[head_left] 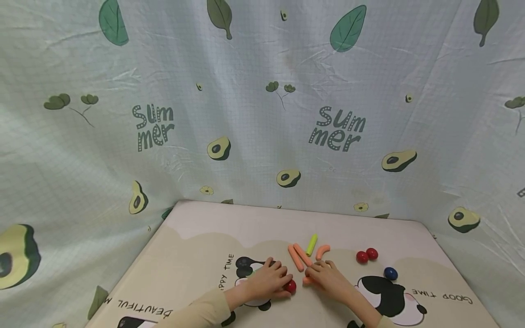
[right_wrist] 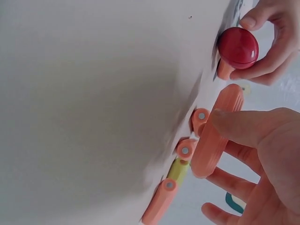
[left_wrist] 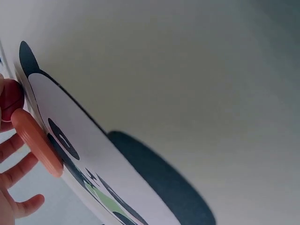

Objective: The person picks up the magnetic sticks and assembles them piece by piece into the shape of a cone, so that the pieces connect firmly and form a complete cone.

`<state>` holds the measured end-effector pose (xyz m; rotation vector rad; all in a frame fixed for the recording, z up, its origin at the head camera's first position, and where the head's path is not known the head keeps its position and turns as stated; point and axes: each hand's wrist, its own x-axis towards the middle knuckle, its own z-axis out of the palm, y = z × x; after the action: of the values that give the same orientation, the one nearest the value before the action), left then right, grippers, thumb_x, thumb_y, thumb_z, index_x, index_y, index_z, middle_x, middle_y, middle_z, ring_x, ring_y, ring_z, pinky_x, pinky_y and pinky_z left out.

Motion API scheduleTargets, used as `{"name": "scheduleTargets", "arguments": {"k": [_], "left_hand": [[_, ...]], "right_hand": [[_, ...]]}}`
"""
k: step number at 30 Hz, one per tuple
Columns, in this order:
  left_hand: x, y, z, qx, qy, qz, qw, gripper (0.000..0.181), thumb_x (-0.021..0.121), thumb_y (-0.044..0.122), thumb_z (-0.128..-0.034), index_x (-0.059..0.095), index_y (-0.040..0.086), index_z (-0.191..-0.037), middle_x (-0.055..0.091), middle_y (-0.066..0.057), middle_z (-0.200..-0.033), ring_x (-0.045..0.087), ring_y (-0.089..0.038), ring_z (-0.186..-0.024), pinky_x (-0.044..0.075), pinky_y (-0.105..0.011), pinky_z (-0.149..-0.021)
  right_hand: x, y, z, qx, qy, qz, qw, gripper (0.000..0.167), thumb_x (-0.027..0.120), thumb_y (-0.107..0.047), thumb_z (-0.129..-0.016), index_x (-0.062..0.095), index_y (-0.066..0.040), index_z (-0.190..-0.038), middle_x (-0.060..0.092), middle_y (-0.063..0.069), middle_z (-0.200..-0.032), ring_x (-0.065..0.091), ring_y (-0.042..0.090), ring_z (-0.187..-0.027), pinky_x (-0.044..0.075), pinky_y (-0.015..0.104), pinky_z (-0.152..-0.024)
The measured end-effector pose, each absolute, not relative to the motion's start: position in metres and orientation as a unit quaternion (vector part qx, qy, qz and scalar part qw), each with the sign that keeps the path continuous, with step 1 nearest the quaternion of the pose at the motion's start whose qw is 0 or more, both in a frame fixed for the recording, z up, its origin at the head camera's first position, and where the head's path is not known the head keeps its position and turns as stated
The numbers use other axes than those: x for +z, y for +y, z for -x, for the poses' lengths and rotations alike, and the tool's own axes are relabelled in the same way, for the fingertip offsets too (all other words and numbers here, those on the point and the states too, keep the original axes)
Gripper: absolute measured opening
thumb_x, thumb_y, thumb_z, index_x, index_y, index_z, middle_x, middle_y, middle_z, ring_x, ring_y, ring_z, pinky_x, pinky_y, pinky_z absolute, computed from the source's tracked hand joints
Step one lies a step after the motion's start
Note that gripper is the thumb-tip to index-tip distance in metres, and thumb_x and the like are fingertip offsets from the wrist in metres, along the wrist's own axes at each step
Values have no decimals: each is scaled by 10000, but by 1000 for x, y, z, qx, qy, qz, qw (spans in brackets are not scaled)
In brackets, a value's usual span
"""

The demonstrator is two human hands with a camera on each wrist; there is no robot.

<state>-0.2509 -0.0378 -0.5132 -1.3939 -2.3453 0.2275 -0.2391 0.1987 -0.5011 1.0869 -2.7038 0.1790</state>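
Observation:
My left hand (head_left: 267,280) pinches a glossy red ball (head_left: 290,286) low over the printed table. Beside that ball, an orange rod (left_wrist: 37,143) shows in the left wrist view; whether the left fingers touch it I cannot tell. My right hand (head_left: 329,280) holds another ribbed orange rod (right_wrist: 216,133) between thumb and fingers, just right of the red ball. In the right wrist view, several rods with grey round ends lie beyond it, among them a yellow-green rod (right_wrist: 178,171) and a nearby orange rod (right_wrist: 160,201).
Past my hands lie two straight orange rods (head_left: 295,258), a curved orange rod (head_left: 323,252) and the yellow-green rod (head_left: 311,244). To the right are two red balls (head_left: 362,257) and a dark blue ball (head_left: 391,273). A printed curtain (head_left: 254,114) hangs behind the table.

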Motion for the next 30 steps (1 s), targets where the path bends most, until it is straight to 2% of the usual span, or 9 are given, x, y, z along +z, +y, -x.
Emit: {"name": "scheduleTargets", "arguments": {"k": [6, 13, 18, 30], "left_hand": [[-511, -38, 249, 67, -849, 488, 194, 357, 428, 553, -854, 538, 263, -1032, 514, 77, -895, 456, -107, -836, 398, -394, -809], [-506, -40, 249, 69, -847, 492, 189, 333, 457, 525, -857, 555, 277, -1057, 544, 71, -952, 474, -118, -889, 393, -453, -845], [-507, -42, 251, 72, -841, 502, 188, 333, 462, 518, -854, 552, 283, -1072, 549, 75, -985, 477, -117, -908, 385, -469, -849], [-507, -44, 254, 71, -832, 517, 187, 320, 488, 510, -828, 564, 291, -1050, 535, 89, -961, 478, -108, -932, 383, -488, -862]], "right_hand": [[-501, 198, 239, 57, -915, -379, 127, 184, 664, -197, -767, 553, -224, -912, 596, -85, -923, 511, 180, -939, 369, 465, -821], [-503, 198, 240, 54, -900, -399, 167, 238, 696, -190, -729, 561, -240, -919, 603, -110, -959, 512, 178, -970, 356, 440, -823], [-505, 197, 239, 55, -890, -412, 190, 217, 690, -213, -737, 580, -248, -921, 620, -107, -955, 518, 167, -963, 357, 430, -813], [-503, 192, 235, 62, -903, -400, 145, 146, 642, -231, -788, 591, -248, -923, 630, -100, -941, 503, 161, -973, 341, 462, -853]]}}
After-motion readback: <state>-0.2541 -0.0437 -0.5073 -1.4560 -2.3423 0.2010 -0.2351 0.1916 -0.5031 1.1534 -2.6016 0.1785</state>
